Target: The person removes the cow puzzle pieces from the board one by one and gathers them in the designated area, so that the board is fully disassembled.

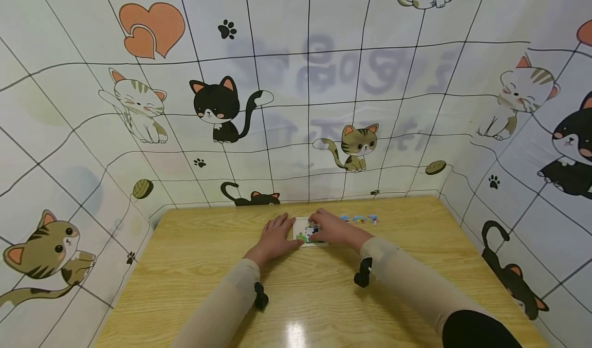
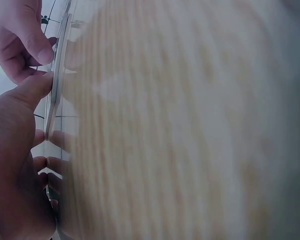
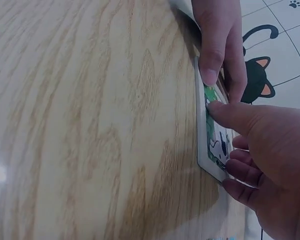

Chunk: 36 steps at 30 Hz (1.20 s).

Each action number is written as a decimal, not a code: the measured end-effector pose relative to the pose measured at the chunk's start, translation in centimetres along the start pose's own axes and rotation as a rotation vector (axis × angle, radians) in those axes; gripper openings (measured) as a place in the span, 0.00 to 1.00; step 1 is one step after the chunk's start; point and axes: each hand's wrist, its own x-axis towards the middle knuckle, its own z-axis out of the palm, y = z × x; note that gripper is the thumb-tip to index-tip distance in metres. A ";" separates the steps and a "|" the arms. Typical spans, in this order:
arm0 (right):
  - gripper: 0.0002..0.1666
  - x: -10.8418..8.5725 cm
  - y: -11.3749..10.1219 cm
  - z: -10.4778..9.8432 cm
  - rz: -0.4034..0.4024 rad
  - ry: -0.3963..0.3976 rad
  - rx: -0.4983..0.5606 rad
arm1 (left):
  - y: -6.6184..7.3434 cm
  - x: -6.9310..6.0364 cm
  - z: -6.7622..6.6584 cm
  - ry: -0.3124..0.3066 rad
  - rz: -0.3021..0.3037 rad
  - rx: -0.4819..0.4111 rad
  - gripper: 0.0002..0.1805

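Board (image 1: 300,226): on worktop (image 1: 203,255), right of left hand (image 1: 276,239), fingers apart; beneath right hand (image 1: 335,229), fingers bent, pinch cannot be told.

beyond the far edge of the wooden tabletop (image 1: 185,266), a white grid-lined backdrop (image 1: 291,168) printed with cats (image 1: 225,104) and orange hearts (image 1: 164,25); past the far-left corner, a printed olive ball (image 1: 143,188).

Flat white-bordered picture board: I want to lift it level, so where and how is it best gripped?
Probably by the left and right edges of the flat white-bordered picture board, coming in from both sides. It looks thin and nearly flat on the yellowish wood-grain table, so there seems little room to reach beneath, while its straight opposite edges offer something to press between.
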 end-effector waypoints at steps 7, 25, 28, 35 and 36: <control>0.31 0.5 -0.1 -0.1 0.020 -0.029 -0.019 | 0.2 -0.1 -0.3 0.001 -0.004 0.013 0.46; 0.31 0.7 0.2 0.1 0.013 -0.015 0.037 | 0.3 -0.2 -0.4 0.009 0.003 0.009 0.45; 0.31 0.7 0.3 0.2 0.008 -0.012 0.054 | 0.3 -0.2 -0.4 0.012 0.003 0.011 0.45; 0.33 0.7 0.6 0.4 -0.017 0.010 0.112 | 0.4 -0.2 -0.4 0.012 -0.006 0.016 0.45; 0.32 0.7 0.7 0.5 -0.020 0.014 0.116 | 0.4 -0.2 -0.4 0.013 -0.007 0.016 0.45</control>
